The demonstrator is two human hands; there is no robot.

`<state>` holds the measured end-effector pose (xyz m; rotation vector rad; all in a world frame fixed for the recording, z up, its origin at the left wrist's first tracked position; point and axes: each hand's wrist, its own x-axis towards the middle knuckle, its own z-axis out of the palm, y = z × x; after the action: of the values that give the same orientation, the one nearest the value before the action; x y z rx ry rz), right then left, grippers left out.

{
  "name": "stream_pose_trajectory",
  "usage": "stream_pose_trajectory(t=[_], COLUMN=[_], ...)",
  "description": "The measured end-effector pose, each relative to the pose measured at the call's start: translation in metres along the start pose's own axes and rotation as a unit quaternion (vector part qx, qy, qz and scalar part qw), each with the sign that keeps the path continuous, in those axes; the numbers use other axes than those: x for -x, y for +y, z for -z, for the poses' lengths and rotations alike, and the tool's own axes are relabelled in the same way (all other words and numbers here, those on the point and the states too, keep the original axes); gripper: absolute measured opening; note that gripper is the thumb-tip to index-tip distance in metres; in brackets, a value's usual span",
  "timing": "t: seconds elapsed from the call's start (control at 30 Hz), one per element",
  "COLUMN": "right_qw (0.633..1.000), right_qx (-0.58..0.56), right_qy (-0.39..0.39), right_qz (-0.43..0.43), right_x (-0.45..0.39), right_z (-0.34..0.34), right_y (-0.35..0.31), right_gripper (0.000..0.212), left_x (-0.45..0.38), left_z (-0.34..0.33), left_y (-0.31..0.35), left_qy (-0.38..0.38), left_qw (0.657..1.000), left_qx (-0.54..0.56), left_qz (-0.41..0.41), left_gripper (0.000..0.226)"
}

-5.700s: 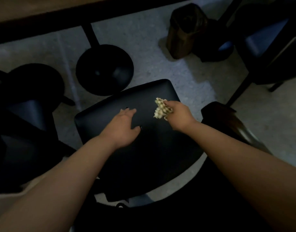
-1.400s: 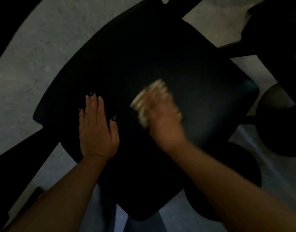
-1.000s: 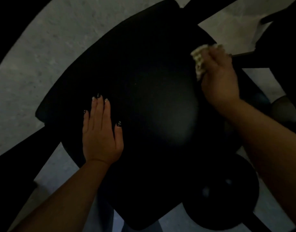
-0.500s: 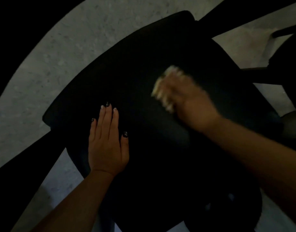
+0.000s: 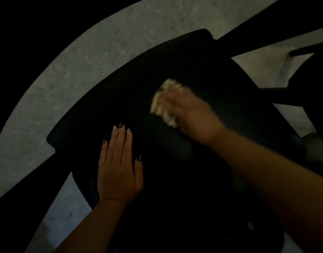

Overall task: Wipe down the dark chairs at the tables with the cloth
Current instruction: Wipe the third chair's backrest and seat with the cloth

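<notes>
The right hand [image 5: 189,115] is blurred, its fingers bunched on the pale cloth [image 5: 162,105] mid-seat on the dark chair [image 5: 175,70], apparently scrubbing; the left hand [image 5: 119,170] lies flat, fingers straight and together, nearer left, likely steadying the seat

On the dark seat [image 5: 175,161] the left hand [image 5: 118,170] lies flat at 7 o'clock and the right hand [image 5: 186,114] with the cloth [image 5: 162,105] sits blurred at 1 o'clock; between them runs a bare strip. The seat's 11 o'clock part and its 5 o'clock part lie bare. Dark bars [image 5: 277,95] stand at 3 o'clock, beside grey floor [image 5: 84,70].
</notes>
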<state>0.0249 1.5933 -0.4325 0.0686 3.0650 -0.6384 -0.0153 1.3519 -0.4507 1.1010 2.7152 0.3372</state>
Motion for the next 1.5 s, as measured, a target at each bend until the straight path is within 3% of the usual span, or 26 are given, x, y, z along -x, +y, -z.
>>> stream_pose_trajectory(t=[0.13, 0.2, 0.27, 0.33, 0.43, 0.57, 0.6, 0.67, 0.73, 0.8, 0.9, 1.03, 1.13, 1.2, 1.33, 1.5], right_qw=[0.972, 0.933, 0.906, 0.936, 0.994, 0.996, 0.996, 0.997, 0.969, 0.939, 0.948, 0.997, 0.992, 0.989, 0.999, 0.972], right_qx=[-0.011, -0.025, -0.002, 0.011, -0.016, 0.004, 0.013, 0.030, 0.023, 0.030, -0.007, -0.043, 0.028, 0.048, 0.019, 0.068], right_qy=[0.071, 0.130, 0.164, 0.128, 0.003, -0.052, -0.053, -0.020, 0.047, 0.091, 0.105, -0.033, -0.092, -0.092, -0.005, 0.053], right_qz=[-0.225, -0.334, -0.391, -0.329, -0.109, 0.078, 0.068, -0.072, -0.240, -0.331, -0.302, -0.062, 0.077, 0.102, -0.047, -0.217], right_x=[-0.011, -0.024, -0.044, -0.059, -0.069, -0.070, -0.072, -0.074, -0.077, -0.086, -0.108, -0.125, -0.132, -0.133, -0.122, -0.095], right_z=[0.027, 0.024, 0.010, -0.013, -0.032, -0.006, 0.001, 0.015, 0.021, 0.014, -0.006, -0.034, -0.032, -0.022, 0.008, 0.045], right_y=[0.070, 0.066, 0.039, -0.001, -0.050, -0.019, -0.002, 0.033, 0.052, 0.040, -0.012, -0.073, -0.065, -0.039, 0.030, 0.106], right_gripper=[0.053, 0.059, 0.059, 0.058, 0.062, 0.050, 0.046, 0.046, 0.051, 0.051, 0.050, 0.053, 0.058, 0.054, 0.041, 0.031], left_x=[0.000, 0.001, 0.002, 0.002, 0.001, 0.002, 0.002, 0.002, 0.003, 0.003, 0.003, 0.003, 0.003, 0.003, 0.003, 0.003], left_z=[0.000, 0.001, 0.002, 0.002, 0.001, 0.000, 0.000, 0.000, 0.001, 0.001, 0.001, -0.001, -0.001, -0.001, -0.003, -0.004], left_y=[0.000, 0.001, 0.001, 0.001, -0.001, 0.000, 0.000, -0.001, -0.001, -0.001, -0.001, -0.001, 0.000, 0.000, -0.002, -0.005], left_qy=[-0.010, -0.010, -0.008, -0.009, -0.006, 0.001, 0.000, -0.004, -0.007, -0.009, -0.009, 0.000, 0.003, 0.005, 0.009, 0.011], left_qw=[1.000, 1.000, 1.000, 1.000, 1.000, 1.000, 1.000, 1.000, 1.000, 1.000, 1.000, 1.000, 1.000, 1.000, 1.000, 1.000], left_qx=[0.004, 0.010, 0.014, 0.014, 0.014, 0.024, 0.024, 0.022, 0.020, 0.020, 0.014, 0.017, 0.021, 0.017, 0.015, 0.018], left_qz=[0.005, 0.003, 0.001, -0.001, -0.009, -0.009, -0.008, -0.004, -0.003, -0.001, -0.003, -0.012, -0.011, -0.012, -0.011, -0.013], left_gripper=[0.066, 0.067, 0.066, 0.065, 0.066, 0.066, 0.066, 0.066, 0.066, 0.066, 0.068, 0.066, 0.066, 0.066, 0.066, 0.067])
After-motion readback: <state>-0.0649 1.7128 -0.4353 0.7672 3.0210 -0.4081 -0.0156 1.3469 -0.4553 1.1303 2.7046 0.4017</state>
